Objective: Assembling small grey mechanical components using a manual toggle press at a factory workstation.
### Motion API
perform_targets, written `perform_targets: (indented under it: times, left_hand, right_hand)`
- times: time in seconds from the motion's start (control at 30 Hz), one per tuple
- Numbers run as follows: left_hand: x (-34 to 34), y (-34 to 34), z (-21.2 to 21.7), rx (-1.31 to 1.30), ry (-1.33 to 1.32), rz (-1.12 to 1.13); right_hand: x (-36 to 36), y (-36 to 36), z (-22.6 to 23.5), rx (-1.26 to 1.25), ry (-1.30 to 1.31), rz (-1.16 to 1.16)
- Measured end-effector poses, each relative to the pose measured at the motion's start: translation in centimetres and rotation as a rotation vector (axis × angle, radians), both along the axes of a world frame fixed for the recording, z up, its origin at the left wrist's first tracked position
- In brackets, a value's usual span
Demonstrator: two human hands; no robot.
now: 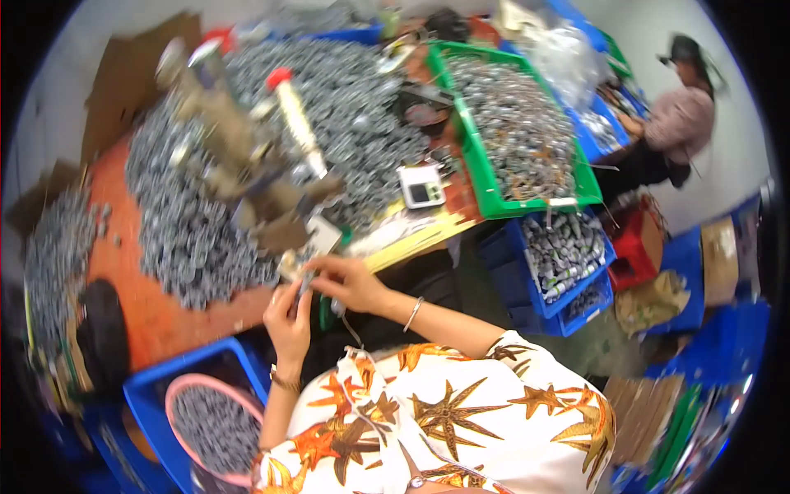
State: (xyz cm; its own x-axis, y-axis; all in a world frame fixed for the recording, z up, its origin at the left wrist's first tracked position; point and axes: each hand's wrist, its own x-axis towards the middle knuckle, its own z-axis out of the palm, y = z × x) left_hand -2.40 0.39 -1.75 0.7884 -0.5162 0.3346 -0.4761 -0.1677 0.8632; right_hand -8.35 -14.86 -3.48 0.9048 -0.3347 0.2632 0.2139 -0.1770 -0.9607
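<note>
My left hand is closed, its thumb and fingertips pinching a small grey part at the near edge of the table. My right hand comes in from the right and has its fingertips closed on the same part, which the fingers mostly hide. Just beyond both hands stands a worn brown bench machine, blurred, with a pale plate at its near end. A large pile of small grey parts spreads around the machine.
A red-capped clear tube stands behind the machine. Right of it are a small white device and a green tray of small parts. Blue bins stand below. Lower left, a pink basket holds grey parts. A person works far right.
</note>
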Motion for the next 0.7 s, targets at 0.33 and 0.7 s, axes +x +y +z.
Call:
perform_targets:
  times: [0.33,0.7]
  left_hand:
    - [1.1,-1.1,0.8,0.022,-0.131,0.175]
    - [3.6,-1.7,1.6,0.047,-0.047,0.017]
  right_hand:
    - [0.9,1.0,0.6,0.013,0.038,-0.050]
    - [1.1,1.2,0.6,-0.249,0.027,-0.218]
